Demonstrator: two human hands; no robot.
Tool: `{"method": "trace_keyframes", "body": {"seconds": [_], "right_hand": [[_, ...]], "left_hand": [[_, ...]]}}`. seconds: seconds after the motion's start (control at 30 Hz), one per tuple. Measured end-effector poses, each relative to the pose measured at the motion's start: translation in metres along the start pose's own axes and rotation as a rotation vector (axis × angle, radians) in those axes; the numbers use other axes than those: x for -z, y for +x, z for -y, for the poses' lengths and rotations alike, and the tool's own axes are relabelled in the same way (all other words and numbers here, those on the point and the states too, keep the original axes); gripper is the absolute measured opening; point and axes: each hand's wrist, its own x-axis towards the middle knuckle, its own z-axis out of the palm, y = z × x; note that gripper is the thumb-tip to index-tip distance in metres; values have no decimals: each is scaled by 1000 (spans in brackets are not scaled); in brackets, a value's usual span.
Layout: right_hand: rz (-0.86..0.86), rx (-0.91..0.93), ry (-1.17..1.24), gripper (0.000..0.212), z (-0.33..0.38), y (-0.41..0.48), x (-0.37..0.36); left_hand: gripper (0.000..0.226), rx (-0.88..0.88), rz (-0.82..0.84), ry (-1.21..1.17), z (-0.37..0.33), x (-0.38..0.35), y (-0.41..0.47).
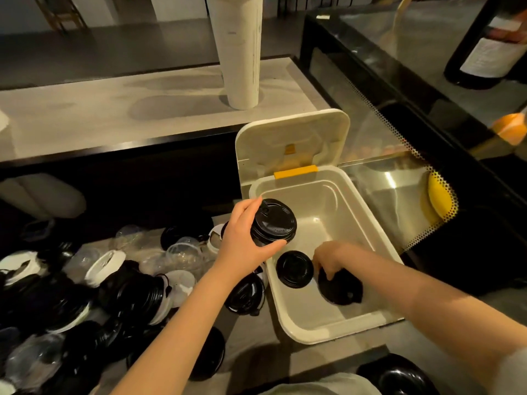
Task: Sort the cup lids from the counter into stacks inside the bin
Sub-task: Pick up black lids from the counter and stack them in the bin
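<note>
My left hand (242, 238) grips a short stack of black cup lids (274, 222) over the left rim of the cream bin (370, 220). Down inside the bin, my right hand (328, 258) holds the edge of a black lid (340, 287) lying on the bin floor. A second black lid stack (294, 269) sits on the bin floor just left of it. A mixed heap of black, white and clear lids (114, 283) covers the counter to the left of the bin.
The bin's hinged lid (293, 138) stands open at the back with a yellow latch. A tall white cup stack (239, 52) stands on the raised ledge behind. A glass display case (399, 81) runs along the right. One black lid (396, 374) lies near the front edge.
</note>
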Motion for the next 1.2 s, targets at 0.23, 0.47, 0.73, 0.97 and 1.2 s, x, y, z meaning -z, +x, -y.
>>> {"method": "trace_keyframes", "body": {"seconds": [0.23, 0.47, 0.73, 0.97, 1.2], "right_hand": [[-123, 64, 118, 38, 2, 8, -18], [-409, 9, 257, 19, -6, -4, 5], [-546, 386, 1522, 33, -1, -66, 54], [-784, 440, 1460, 25, 3, -65, 61], [-818, 487, 1448, 17, 2, -54, 57]], "left_hand": [[85, 16, -31, 33, 1, -3, 1], [85, 18, -32, 33, -1, -6, 3], [84, -8, -57, -4, -11, -8, 14], [95, 5, 3, -61, -16, -6, 19], [51, 203, -24, -170, -12, -11, 35]]}}
